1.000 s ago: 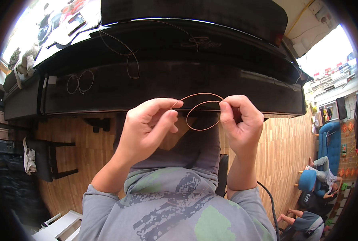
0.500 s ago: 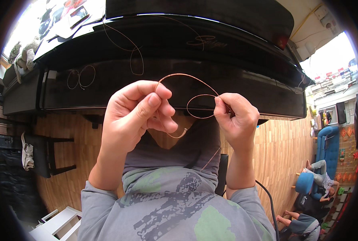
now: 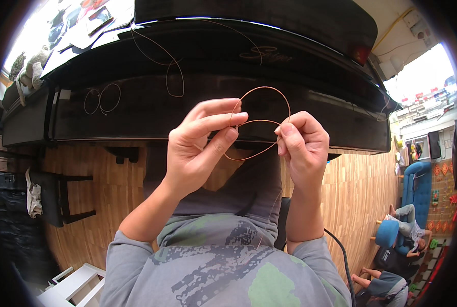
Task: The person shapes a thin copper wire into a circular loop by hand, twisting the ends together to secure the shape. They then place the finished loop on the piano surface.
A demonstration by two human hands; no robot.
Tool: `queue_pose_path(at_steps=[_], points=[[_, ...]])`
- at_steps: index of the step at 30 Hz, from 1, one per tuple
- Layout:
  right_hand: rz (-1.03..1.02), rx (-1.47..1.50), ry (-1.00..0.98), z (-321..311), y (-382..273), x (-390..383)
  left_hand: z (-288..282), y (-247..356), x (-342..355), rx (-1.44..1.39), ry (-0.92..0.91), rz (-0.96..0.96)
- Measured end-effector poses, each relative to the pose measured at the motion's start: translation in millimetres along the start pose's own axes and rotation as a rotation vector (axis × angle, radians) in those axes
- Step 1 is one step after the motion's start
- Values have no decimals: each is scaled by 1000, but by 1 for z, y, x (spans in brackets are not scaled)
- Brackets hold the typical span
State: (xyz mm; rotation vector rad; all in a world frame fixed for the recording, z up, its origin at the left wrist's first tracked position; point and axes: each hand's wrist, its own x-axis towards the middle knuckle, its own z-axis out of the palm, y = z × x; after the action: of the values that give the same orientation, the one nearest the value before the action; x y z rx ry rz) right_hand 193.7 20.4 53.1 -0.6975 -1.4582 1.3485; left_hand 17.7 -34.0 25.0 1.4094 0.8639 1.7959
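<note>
A thin copper-coloured wire string (image 3: 266, 87) hangs in the air between my hands, bent into two overlapping loops. My left hand (image 3: 200, 140) holds its left side and a short end close to the thumb tip, with the fingers partly stretched out around it. On the other side my right hand (image 3: 305, 143) pinches the loops where they cross, between thumb and forefinger. Both hands are in front of a glossy black upright piano (image 3: 197, 120). How the string runs inside the right fingers is hidden.
A looped wire string (image 3: 183, 84) lies on the piano, and a figure-eight wire coil (image 3: 120, 97) is farther left. At the left stands a black bench (image 3: 51, 197) with a cloth. Two people are at the far right, by a blue sofa (image 3: 415, 184).
My left hand has moved right and up, closer to the right hand. The string's loose end has come up to the left fingers, and the loops are now rounder and overlap.
</note>
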Motion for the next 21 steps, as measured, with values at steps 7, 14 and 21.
queue_pose_path(at_steps=[7,14,21], points=[[143,125,-84,-10,5,4,-3,0,-10,-74,-172,-207],[124,94,-62,-20,14,5,-7,11,-15,304,-78,-212],[202,173,-41,-30,13,8,-13,27,-24,616,-113,-143]])
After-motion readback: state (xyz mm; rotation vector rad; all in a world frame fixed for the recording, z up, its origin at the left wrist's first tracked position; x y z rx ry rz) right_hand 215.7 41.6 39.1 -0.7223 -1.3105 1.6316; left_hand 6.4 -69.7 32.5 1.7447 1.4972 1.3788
